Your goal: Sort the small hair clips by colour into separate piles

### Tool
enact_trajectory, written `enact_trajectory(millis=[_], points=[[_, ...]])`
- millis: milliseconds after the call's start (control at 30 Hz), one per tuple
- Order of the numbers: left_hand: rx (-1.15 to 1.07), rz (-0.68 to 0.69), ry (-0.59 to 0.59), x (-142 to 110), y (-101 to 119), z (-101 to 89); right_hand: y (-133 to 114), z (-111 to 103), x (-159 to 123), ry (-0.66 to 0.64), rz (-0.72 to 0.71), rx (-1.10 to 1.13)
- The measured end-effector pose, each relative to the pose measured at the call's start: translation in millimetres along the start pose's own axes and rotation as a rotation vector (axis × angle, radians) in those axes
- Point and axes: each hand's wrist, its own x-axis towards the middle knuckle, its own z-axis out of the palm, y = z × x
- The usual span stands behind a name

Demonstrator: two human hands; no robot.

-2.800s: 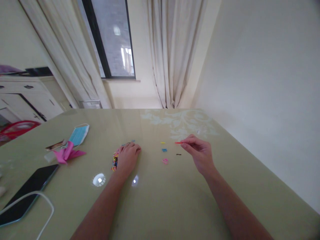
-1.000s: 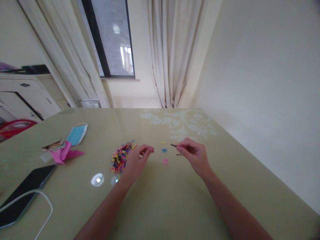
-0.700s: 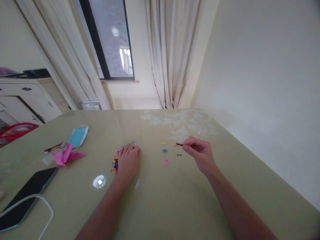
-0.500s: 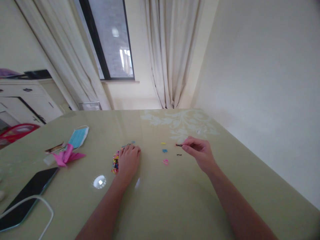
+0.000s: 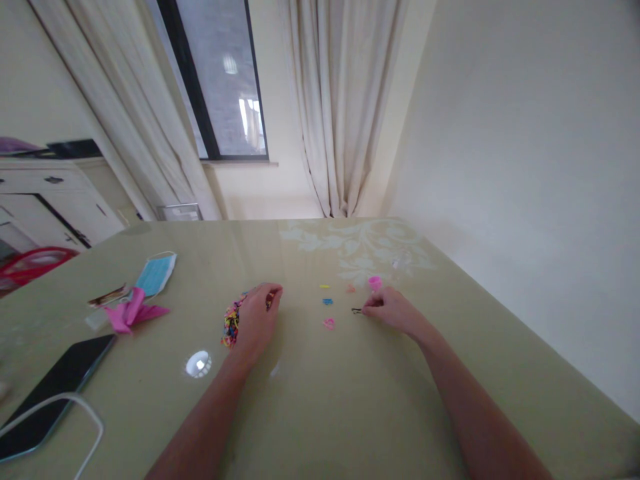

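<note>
A mixed pile of small coloured elastic bands [image 5: 231,323] lies on the table under and beside my left hand [image 5: 257,317]. The left fingers are curled together at the pile's right side, with small dark and orange bands showing between them. My right hand [image 5: 393,309] pinches a black elastic band [image 5: 356,311] low over the table, thumb and forefinger closed. Between the hands lie a yellow band [image 5: 325,287], blue bands [image 5: 327,302] and pink bands [image 5: 329,323] in separate spots. Pale orange bands [image 5: 351,289] lie just beyond the right fingertips.
A small bright pink cup-like thing [image 5: 375,283] stands behind my right hand. At left are a blue face mask [image 5: 157,274], folded pink material [image 5: 131,313], a dark tablet or phone [image 5: 57,393] and a white cable [image 5: 93,407]. A wall [image 5: 525,200] borders the table's right side.
My right hand has come down and nearer with the black band, to where another black band lay, uncovering the pink cup-like thing. My left fingers have curled up from lying over the pile.
</note>
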Motion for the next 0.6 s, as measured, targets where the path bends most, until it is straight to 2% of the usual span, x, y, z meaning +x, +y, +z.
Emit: enact_trajectory(millis=[133,267,367,500,600], points=[[-0.311,-0.085,-0.049,0,6,1.9,3,0,0,0.021,0.03,-0.062],[-0.585,-0.174,-0.146,-5,22,3.6,-1,-2,-1,0.085,0.013,-0.085],[-0.729,-0.226,-0.242,-12,39,4.6,-17,4,-5,0.151,-0.109,0.019],[-0.798,-0.252,-0.335,-24,54,8.6,-48,25,-18,0.139,-0.351,0.275],[-0.793,-0.24,-0.393,-30,58,13.1,-65,41,-28,0.137,-0.417,0.348]])
